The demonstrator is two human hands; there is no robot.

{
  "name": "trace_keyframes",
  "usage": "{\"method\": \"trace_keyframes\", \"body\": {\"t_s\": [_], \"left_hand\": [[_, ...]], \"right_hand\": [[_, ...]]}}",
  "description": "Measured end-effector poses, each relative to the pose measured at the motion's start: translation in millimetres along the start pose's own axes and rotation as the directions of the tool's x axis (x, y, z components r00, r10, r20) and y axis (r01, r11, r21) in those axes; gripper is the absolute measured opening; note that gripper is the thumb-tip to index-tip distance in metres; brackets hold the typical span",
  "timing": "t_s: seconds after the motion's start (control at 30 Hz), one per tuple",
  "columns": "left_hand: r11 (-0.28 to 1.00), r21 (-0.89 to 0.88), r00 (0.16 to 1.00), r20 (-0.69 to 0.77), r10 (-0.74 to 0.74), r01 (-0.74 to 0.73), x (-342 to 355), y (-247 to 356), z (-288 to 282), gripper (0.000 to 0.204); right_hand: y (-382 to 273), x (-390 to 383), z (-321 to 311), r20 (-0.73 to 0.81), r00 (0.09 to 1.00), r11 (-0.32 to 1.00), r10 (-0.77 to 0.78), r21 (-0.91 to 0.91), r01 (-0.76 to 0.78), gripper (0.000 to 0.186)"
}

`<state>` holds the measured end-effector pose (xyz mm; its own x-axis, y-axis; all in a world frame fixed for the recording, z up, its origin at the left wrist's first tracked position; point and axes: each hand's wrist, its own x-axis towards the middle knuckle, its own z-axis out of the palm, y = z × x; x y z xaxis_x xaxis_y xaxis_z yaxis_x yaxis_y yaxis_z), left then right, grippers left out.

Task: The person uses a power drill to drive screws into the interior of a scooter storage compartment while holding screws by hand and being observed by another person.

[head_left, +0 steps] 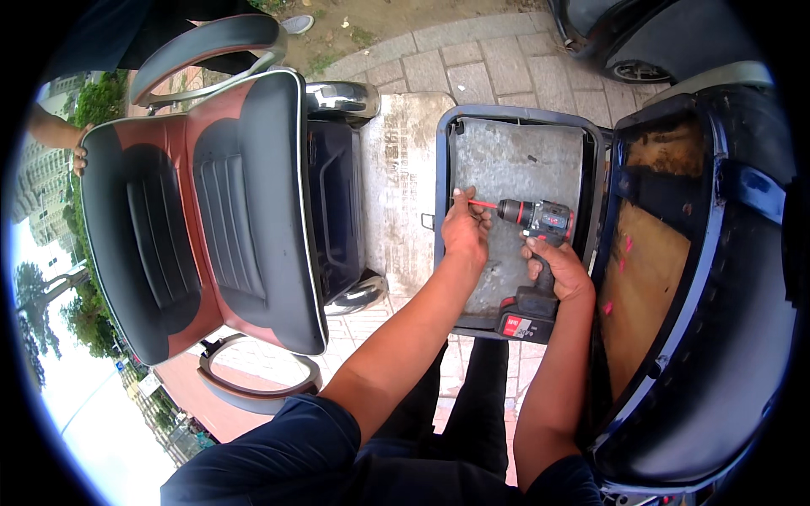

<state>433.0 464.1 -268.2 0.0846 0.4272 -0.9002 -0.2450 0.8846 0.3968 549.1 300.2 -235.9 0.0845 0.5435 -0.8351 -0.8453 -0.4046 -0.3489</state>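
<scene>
My right hand (564, 266) is closed around the grip of a dark grey and red cordless drill (550, 218), its battery toward me and its chuck pointing left. A thin red rod (483, 203) runs leftward from the chuck. My left hand (467, 232) has its fingers closed at the rod's far end; the tip is hidden in them. Both hands are above a grey metal panel (515, 156) inside a dark rectangular frame (444, 160).
At left stands a black and red padded double seat (240, 211) with armrests. Another person's hand (78, 152) touches its back. A raised dark lid (730, 278) with a wooden inner board (645, 278) is at right. A dark vehicle (675, 42) stands beyond on paving.
</scene>
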Motion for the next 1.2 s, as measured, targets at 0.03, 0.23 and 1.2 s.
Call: {"method": "trace_keyframes", "body": {"t_s": [0.03, 0.23, 1.2], "left_hand": [[1.000, -0.006, 1.000, 0.009, 0.000, 0.000, 1, 0, -1, 0.042], [0.999, -0.034, 0.999, 0.040, 0.005, -0.003, 0, -1, -4, 0.042], [0.930, 0.310, 0.838, 0.545, -0.001, -0.200, 3, 71, 34, 0.023]], "right_hand": [[-1, -1, 1, -0.006, 1.000, 1.000, 0.000, -0.008, 0.000, 0.031], [-5, -5, 5, -0.017, 1.000, 0.999, -0.013, -0.031, 0.013, 0.025], [-11, -18, 88, -0.271, 0.892, 0.872, -0.361, 0.243, 0.426, 0.030]]}}
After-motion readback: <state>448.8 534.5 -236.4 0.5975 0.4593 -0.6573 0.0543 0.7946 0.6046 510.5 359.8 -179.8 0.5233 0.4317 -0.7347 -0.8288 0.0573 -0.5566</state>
